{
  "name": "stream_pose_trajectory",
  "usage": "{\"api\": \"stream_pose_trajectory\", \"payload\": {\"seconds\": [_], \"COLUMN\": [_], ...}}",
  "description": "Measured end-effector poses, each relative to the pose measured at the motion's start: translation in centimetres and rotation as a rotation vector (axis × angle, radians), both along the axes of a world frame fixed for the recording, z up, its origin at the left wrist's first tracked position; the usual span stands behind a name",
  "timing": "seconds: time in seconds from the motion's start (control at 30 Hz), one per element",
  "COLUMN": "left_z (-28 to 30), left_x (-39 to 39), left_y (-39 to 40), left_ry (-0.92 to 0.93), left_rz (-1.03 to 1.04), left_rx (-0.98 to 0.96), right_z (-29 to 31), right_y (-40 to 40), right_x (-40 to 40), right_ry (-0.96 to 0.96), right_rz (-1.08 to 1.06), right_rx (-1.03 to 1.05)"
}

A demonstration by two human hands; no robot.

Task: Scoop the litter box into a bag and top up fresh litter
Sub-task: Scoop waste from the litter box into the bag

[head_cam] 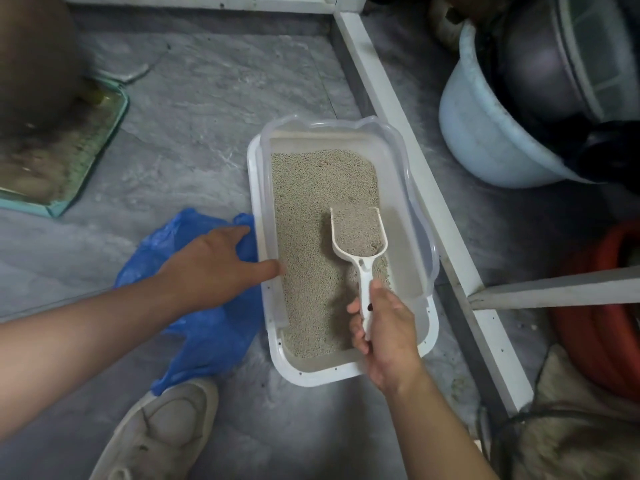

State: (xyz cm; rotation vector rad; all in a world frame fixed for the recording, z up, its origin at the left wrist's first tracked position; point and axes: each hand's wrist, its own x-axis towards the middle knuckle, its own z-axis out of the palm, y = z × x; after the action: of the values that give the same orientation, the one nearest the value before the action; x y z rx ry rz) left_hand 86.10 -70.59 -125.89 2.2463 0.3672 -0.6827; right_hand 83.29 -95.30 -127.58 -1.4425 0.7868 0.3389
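Right hand (384, 332) gripping litter-filled scoop (360, 244), left hand (221, 265) spread, fingers straight, touching litter box (273, 341) rim.

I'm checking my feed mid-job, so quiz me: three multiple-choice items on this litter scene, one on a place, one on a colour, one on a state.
1. Where does the bag lie?
A. on the floor, at the left side of the litter box
B. inside the litter box
C. in the pale bucket

2. What colour is the bag?
A. red
B. blue
C. black

3. What is the state of the scoop?
A. empty, lying on the floor
B. hanging on the white frame
C. loaded with litter, over the box

Answers:
1. A: it is spread on the floor, partly under the left hand, against the box's left wall.
2. B: the plastic is plainly blue.
3. C: the right hand grips its handle, and grains fill its bowl.
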Motion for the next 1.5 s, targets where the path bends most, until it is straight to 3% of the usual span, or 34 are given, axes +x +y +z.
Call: {"api": "stream_pose_trajectory", "payload": {"seconds": [1.5], "left_z": [-1.1], "left_x": [-0.2], "left_y": [0.5], "left_ry": [0.02], "left_rz": [0.035], "left_rx": [0.031], "right_z": [-0.3], "right_y": [1.1], "right_x": [-3.7], "right_ry": [-0.038], "right_rz": [0.007], "right_rx": [0.093]}}
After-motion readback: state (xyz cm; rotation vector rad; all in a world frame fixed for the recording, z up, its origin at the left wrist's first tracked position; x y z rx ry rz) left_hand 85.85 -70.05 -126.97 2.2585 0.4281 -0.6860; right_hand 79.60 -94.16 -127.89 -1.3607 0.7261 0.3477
